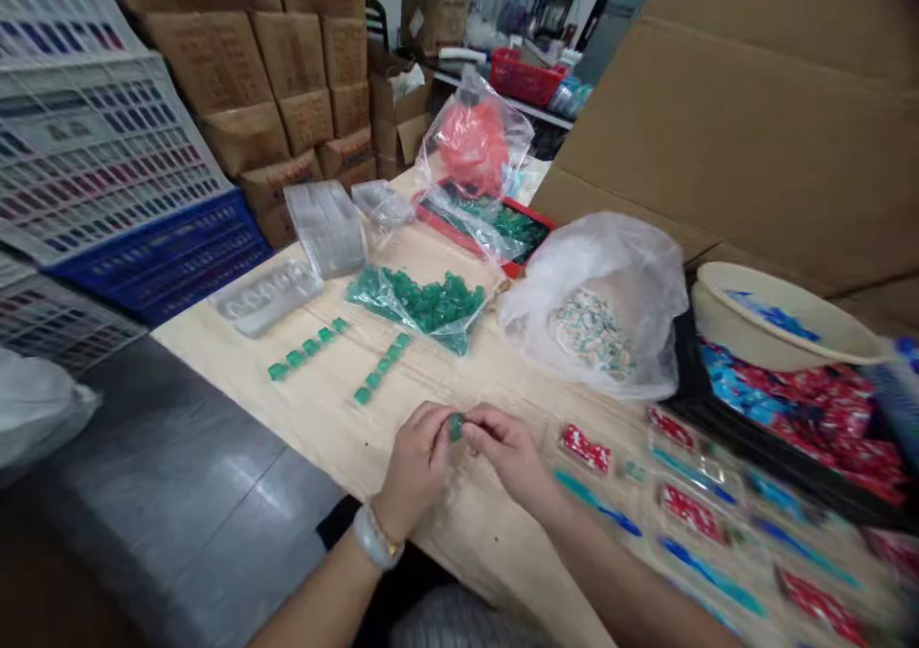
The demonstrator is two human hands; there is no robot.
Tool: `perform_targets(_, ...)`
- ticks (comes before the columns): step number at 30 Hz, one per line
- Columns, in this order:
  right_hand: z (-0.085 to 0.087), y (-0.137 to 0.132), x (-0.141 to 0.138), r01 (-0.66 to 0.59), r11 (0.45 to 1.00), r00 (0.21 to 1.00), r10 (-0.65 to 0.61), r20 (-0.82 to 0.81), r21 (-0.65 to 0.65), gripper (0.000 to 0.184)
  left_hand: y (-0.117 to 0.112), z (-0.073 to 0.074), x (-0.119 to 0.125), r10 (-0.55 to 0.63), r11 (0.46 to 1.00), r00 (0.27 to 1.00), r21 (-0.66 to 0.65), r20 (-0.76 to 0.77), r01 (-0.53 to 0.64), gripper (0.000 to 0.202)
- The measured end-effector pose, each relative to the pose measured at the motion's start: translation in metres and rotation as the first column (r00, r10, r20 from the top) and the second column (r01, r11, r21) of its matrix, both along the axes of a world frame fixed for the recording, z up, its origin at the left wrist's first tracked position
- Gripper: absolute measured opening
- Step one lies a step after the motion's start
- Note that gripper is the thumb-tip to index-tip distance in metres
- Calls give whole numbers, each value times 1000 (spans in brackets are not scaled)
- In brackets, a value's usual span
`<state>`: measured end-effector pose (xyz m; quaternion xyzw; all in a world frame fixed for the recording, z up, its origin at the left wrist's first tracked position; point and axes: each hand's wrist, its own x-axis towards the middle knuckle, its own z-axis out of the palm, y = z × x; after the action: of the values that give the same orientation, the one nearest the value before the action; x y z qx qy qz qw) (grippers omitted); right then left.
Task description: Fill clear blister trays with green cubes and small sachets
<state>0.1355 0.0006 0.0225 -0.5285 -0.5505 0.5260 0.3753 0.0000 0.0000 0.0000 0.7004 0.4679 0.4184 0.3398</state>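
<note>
Nearest of all come two bare forearms, the left one with a pale bangle (377, 535) at its wrist, reaching over a wooden table (308, 423). On this side of the bag of green pieces (431, 308), the left hand (420, 452) and right hand (509, 452) meet, both narrowed to a fingertip pinch on one green piece (456, 426); I can't make out its shape. Just nearer than the bag and to its left run two rows, five green cubes in the left row (311, 346) and five in the right row (383, 366). Left of the bag sit one clear tray (267, 299) and one clear plastic stack (326, 232), too blurred to count. Right of the bag stands one cloudy sack (632, 256) of small coloured bits; beyond the bag, one red-rimmed tray (459, 234). Farther right of the bag is one cream basin (761, 337). Nearer and right of the bag I count at least four red packets (585, 447) and four blue sticks (718, 579), smeared by blur.
</note>
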Motion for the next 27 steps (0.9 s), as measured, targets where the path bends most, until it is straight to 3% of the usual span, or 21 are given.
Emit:
perform_targets(4, -6, 17, 1, 31, 978, 973, -77, 217, 207, 18, 10, 1, -11, 47, 998, 987, 50, -152, -39, 31)
perform_targets(7, -16, 43, 4, -112, 940, 803, -106, 586, 323, 18, 18, -8, -19, 97, 994, 932, 82, -349, -73, 33)
perform_targets(9, -23, 61, 3, -257, 936, 603, -38, 797, 239, 18, 20, -16, -21, 64, 997, 893, 70, -446, -37, 27)
perform_targets(11, -28, 73, 1, -338, 934, 423, 39, 905, 117, 18, 20, -23, -22, 21, 999, 877, 45, -481, 1, 22)
perform_targets(13, -30, 76, -2, -358, 932, 319, 74, 945, 48, 18, 19, -27, -23, 11, 999, 879, 38, -477, 8, 20)
perform_targets(15, -32, 73, -3, -356, 934, 267, 70, 961, 31, 19, 22, -27, -25, -2, 999, 885, 44, -466, 25, 19)
perform_targets(19, -37, 64, 0, -318, 946, 263, 26, 965, 61, 22, 51, -21, -36, 92, 991, 848, 130, -522, -27, 20)
perform_targets(23, -40, 62, 6, -278, 953, 400, 1, 916, 120, 19, 90, -17, -45, 165, 981, 705, 189, -689, -45, 18)
perform_targets(27, -39, 61, 11, -284, 946, 489, 6, 872, 153, 21, 101, -19, -46, 155, 980, 645, 197, -748, -7, 18)
